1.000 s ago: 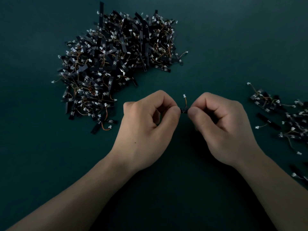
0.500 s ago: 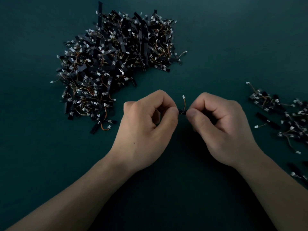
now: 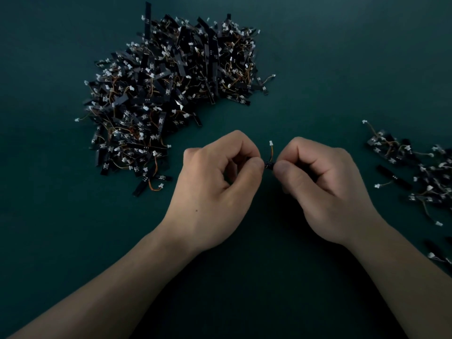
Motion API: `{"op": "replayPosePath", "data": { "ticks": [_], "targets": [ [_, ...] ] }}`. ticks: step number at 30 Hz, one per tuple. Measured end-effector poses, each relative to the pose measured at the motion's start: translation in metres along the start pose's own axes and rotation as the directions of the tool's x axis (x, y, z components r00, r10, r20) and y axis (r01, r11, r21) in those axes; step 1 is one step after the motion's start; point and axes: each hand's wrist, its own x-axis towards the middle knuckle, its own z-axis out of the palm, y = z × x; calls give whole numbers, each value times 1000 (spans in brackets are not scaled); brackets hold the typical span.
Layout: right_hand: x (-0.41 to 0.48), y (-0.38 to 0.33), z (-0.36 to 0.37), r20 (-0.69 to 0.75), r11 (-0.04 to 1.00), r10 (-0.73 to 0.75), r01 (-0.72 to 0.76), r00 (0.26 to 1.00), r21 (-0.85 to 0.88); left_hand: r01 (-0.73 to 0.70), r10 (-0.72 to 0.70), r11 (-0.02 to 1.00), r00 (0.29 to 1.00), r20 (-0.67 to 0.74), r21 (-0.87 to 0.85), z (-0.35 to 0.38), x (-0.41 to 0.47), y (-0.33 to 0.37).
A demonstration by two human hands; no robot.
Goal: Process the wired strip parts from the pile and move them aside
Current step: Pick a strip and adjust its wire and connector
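My feed is dim and low in contrast. The table (image 3: pixel 342 57) is lightest toward 12 o'clock; soft dark shadow pools at 6. The heap (image 3: pixel 389 145) at 3 o'clock looks slightly blurred.

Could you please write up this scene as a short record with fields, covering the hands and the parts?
surface: dark green table
main pile: tangled black strips with wires and small white plugs, far left
held strip: between both hands; its wire and white connector point up
left hand: pinches the strip's left end
right hand: pinches its right end
set-aside group: smaller scatter, right edge
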Motion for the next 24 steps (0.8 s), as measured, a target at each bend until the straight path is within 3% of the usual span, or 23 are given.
{"op": "replayPosePath", "data": {
  "ticks": [13,19,21,24],
  "targets": [
    [0,2,1,19,999,-22,23,1000,-36,-24,24,1000,999,-25,-15,-1,0,-1],
    [0,4,-4,179,997,-73,78,981,-23,-17,17,999,1000,-13,-40,-1,0,-3],
    [-3,4,-4,89,983,-182,184,979,-6,-60,60,998,998,-4,-6,0,-2,-2],
    [-7,5,2,-193,950,-313,305,930,-70,-132,145,974,988,-58,186,-1,-3,-5]
  ]
}}
